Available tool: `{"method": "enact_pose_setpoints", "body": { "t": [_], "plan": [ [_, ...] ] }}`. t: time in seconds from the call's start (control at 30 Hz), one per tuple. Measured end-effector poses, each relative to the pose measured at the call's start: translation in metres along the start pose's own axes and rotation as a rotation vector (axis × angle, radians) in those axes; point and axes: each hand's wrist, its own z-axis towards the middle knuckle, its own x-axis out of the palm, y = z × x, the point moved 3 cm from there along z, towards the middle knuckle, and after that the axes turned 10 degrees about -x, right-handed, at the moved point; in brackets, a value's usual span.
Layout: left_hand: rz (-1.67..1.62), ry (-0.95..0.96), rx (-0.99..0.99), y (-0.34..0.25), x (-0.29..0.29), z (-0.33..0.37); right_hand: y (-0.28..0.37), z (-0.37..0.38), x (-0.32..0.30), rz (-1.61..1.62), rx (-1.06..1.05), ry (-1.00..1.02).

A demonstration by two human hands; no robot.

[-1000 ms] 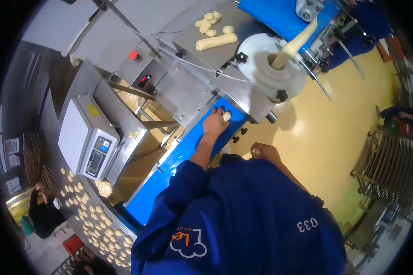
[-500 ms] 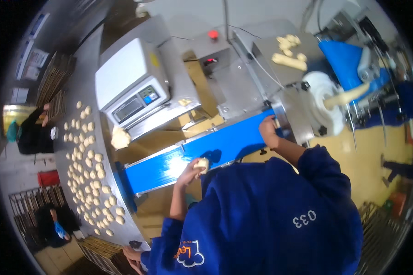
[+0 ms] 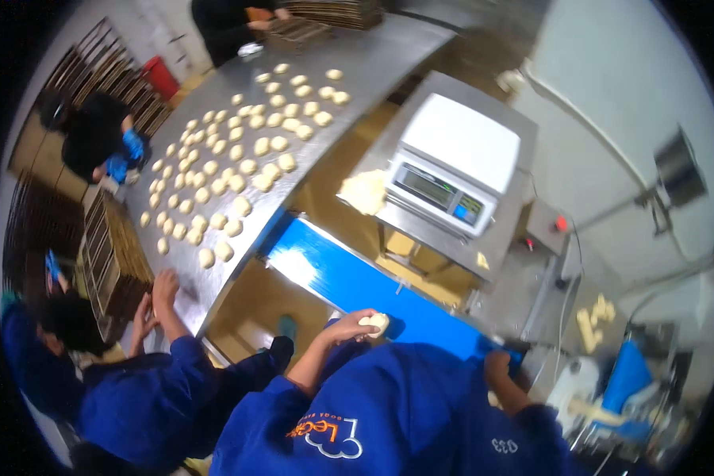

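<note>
Pale dough pieces (image 3: 374,324) are gripped in my left hand (image 3: 347,327), its fingers closed round them above the near edge of the blue conveyor belt (image 3: 333,266). My right hand (image 3: 497,366) is at the right end of that belt, close to the metal dough machine (image 3: 543,369). Its fingers are dim and partly hidden, so whether they hold anything does not show. Many round dough balls (image 3: 238,184) lie spread over the steel table (image 3: 357,87) at the far left.
A white digital scale (image 3: 460,155) stands beyond the belt, with a dough lump (image 3: 363,192) beside it. Dough strips (image 3: 591,321) lie at right. A co-worker in blue (image 3: 155,397) stands left near stacked trays (image 3: 115,246); other people work around the table.
The view has swung left, bringing the table and a co-worker in blue further into the picture. My left hand still holds dough; my right stays by the belt's machine end.
</note>
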Motion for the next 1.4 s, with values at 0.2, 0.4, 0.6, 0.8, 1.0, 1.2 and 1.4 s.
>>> {"method": "enact_pose_setpoints", "body": {
  "t": [0.2, 0.4, 0.6, 0.8, 1.0, 1.2, 1.4],
  "plan": [
    [-0.319, -0.080, 0.184, -0.031, -0.081, -0.037, 0.027, 0.016, -0.143, 0.248, -0.122, -0.047],
    [-0.441, -0.166, 0.383, -0.085, -0.192, -0.057, 0.122, 0.050, -0.405, 0.996, -0.564, -0.239],
    [-0.472, -0.418, 0.552, -0.125, -0.309, -0.122, 0.223, 0.160, -0.687, 1.301, -0.820, -0.574],
    [-0.473, -0.512, 0.504, -0.129, -0.388, -0.167, 0.308, 0.298, -0.885, 1.409, -0.623, -0.924],
    [-0.629, -0.743, 0.526, -0.101, -0.425, -0.204, 0.377, 0.378, -0.879, 2.053, -0.450, -0.191],
    [-0.770, -0.585, 0.590, -0.124, -0.454, -0.178, 0.229, 0.458, -0.942, 2.747, -0.555, -0.261],
    [-0.866, -0.477, 0.635, -0.174, -0.494, -0.156, 0.207, 0.413, -0.886, 2.398, -0.680, -0.543]
  ]
}}
